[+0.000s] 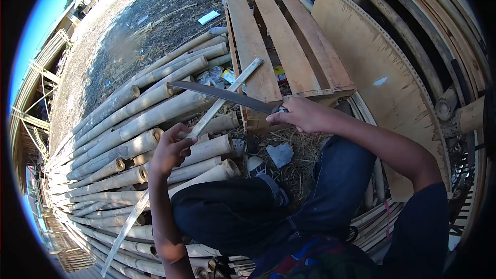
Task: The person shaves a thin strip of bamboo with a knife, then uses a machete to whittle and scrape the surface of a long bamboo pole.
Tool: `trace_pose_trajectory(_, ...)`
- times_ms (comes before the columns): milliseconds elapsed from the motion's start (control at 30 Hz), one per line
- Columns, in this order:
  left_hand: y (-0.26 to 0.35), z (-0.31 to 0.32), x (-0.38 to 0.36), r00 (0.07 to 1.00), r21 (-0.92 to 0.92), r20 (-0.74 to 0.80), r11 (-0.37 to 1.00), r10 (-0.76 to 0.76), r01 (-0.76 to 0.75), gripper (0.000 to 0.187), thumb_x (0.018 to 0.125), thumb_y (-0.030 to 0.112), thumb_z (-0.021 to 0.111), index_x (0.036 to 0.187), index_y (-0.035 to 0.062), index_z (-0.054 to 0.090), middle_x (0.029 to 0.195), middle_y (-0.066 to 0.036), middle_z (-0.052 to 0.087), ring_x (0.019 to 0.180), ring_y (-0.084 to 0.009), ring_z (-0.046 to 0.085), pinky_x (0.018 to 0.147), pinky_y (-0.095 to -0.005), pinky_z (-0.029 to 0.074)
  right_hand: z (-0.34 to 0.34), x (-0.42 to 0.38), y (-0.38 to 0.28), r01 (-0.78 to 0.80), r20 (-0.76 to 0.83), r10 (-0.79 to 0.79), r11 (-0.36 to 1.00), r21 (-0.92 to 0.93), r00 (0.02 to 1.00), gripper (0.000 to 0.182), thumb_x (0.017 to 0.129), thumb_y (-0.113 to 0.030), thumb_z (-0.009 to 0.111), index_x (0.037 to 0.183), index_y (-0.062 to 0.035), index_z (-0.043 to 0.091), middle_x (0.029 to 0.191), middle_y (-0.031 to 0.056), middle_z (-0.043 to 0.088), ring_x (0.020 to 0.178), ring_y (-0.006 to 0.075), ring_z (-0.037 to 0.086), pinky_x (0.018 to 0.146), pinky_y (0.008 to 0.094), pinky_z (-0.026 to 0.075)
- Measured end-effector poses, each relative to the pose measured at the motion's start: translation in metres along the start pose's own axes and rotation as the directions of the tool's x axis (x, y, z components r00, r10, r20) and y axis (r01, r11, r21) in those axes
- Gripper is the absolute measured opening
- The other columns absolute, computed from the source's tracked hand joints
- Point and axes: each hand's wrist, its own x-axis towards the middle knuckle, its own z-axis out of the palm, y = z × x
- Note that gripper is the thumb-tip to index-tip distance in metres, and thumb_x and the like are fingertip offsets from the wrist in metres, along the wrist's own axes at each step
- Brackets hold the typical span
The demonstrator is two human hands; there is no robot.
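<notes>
My right hand [295, 115] is closed around the handle of a long machete [232, 96], its dark blade pointing left. A long, pale bamboo strip [209, 113] slants from the wooden crate down to the lower left, passing behind my left forearm. My left hand [173, 147] grips this strip near its middle, fingers curled round it. The blade crosses the strip above my left hand, overlapping it in this view. The strip's upper end lies over the slats of the wooden crate [253, 46].
Stacked bamboo poles [139, 124] fill the left side, cut ends towards me. A plywood sheet [377, 72] leans at the right beside more poles. A grey stone [280, 154] lies by my shoe [256, 165]. Litter and a white piece [208, 17] dot the ground beyond.
</notes>
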Motion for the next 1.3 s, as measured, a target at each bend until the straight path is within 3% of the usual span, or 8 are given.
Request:
trace_pose_trajectory(67, 0.000, -0.002, -0.004, 0.999, -0.028, 0.013, 0.999, -0.034, 0.035, 0.022, 0.087, 0.015, 0.067, 0.101, 0.0081, 0.052, 0.053, 0.004, 0.043, 0.041, -0.0014, 0.030, 0.037, -0.0213, 0.016, -0.011, -0.001, 0.002, -0.312, 0.031, 0.311, 0.936, 0.160, 0.950, 0.069, 0.094, -0.058, 0.047, 0.069, 0.0061, 0.055, 0.047, 0.0086, 0.050, 0.039, 0.0207, 0.055, 0.043, 0.0372, 0.046)
trace_pose_trajectory(300, 0.007, 0.005, 0.001, 0.999, -0.022, 0.031, 1.000, -0.016, 0.017, 0.023, 0.086, 0.015, 0.067, 0.102, 0.0077, 0.052, 0.055, 0.003, 0.043, 0.042, -0.0011, 0.030, 0.037, -0.0216, 0.016, 0.009, -0.001, 0.001, 0.031, 0.004, -0.031, 0.973, -0.231, 1.000, 0.060, 0.093, -0.054, 0.051, 0.085, 0.0052, 0.057, 0.051, 0.0068, 0.050, 0.044, 0.0169, 0.055, 0.046, 0.0336, 0.045)
trace_pose_trajectory(433, 0.008, 0.002, -0.009, 0.999, -0.054, 0.007, 0.997, -0.049, 0.049, 0.023, 0.086, 0.014, 0.067, 0.104, 0.0070, 0.054, 0.055, 0.003, 0.043, 0.043, -0.0016, 0.032, 0.038, -0.0210, 0.018, -0.015, 0.011, 0.014, -0.335, -0.110, 0.373, 0.905, 0.261, 0.921, 0.075, 0.091, -0.062, 0.047, 0.068, 0.0092, 0.052, 0.051, 0.0145, 0.049, 0.054, 0.0299, 0.058, 0.058, 0.0435, 0.046)
trace_pose_trajectory(700, 0.003, 0.000, -0.004, 1.000, 0.026, -0.004, 0.999, -0.021, 0.021, 0.022, 0.085, 0.013, 0.067, 0.103, 0.0072, 0.054, 0.054, 0.003, 0.045, 0.043, -0.0021, 0.034, 0.037, -0.0215, 0.018, 0.003, 0.004, 0.009, 0.059, 0.018, -0.058, 0.994, -0.087, 0.998, 0.070, 0.091, -0.062, 0.048, 0.064, 0.0027, 0.052, 0.045, 0.0022, 0.046, 0.035, 0.0117, 0.051, 0.033, 0.0252, 0.043)
trace_pose_trajectory(800, -0.003, 0.000, -0.007, 0.999, -0.068, 0.039, 0.997, -0.029, 0.031, 0.023, 0.086, 0.013, 0.066, 0.105, 0.0066, 0.054, 0.057, 0.003, 0.047, 0.043, -0.0016, 0.033, 0.038, -0.0219, 0.019, -0.018, 0.009, 0.027, -0.297, -0.114, 0.354, 0.891, 0.344, 0.928, 0.067, 0.091, -0.061, 0.049, 0.071, 0.0028, 0.055, 0.044, 0.0023, 0.046, 0.036, 0.0128, 0.054, 0.032, 0.0276, 0.044)
trace_pose_trajectory(1100, -0.002, 0.005, -0.003, 0.999, 0.124, -0.036, 0.992, 0.005, -0.001, 0.024, 0.087, 0.014, 0.065, 0.107, 0.0072, 0.054, 0.057, 0.004, 0.046, 0.044, -0.0010, 0.032, 0.039, -0.0210, 0.020, 0.006, 0.013, 0.041, 0.161, -0.139, -0.158, 0.987, 0.010, 0.978, 0.065, 0.092, -0.059, 0.049, 0.073, 0.0023, 0.057, 0.051, 0.0092, 0.051, 0.037, 0.0169, 0.052, 0.035, 0.0305, 0.044)
trace_pose_trajectory(1167, -0.001, 0.007, -0.004, 1.000, 0.035, -0.007, 0.999, 0.014, -0.013, 0.024, 0.087, 0.014, 0.064, 0.108, 0.0071, 0.054, 0.058, 0.004, 0.046, 0.044, -0.0010, 0.033, 0.039, -0.0206, 0.020, -0.013, 0.019, 0.043, -0.319, -0.159, 0.375, 0.901, 0.294, 0.913, 0.066, 0.092, -0.059, 0.049, 0.070, 0.0022, 0.055, 0.049, 0.0089, 0.051, 0.037, 0.0174, 0.054, 0.034, 0.0297, 0.045)
trace_pose_trajectory(1300, 0.015, 0.015, 0.003, 0.995, 0.176, -0.069, 0.983, 0.071, -0.058, 0.024, 0.087, 0.014, 0.065, 0.109, 0.0065, 0.055, 0.057, 0.004, 0.046, 0.043, -0.0016, 0.032, 0.039, -0.0208, 0.019, 0.002, 0.004, 0.009, -0.253, -0.071, 0.272, 0.946, 0.204, 0.960, 0.065, 0.092, -0.057, 0.051, 0.068, 0.0032, 0.054, 0.047, 0.0074, 0.051, 0.037, 0.0172, 0.053, 0.034, 0.0307, 0.044)
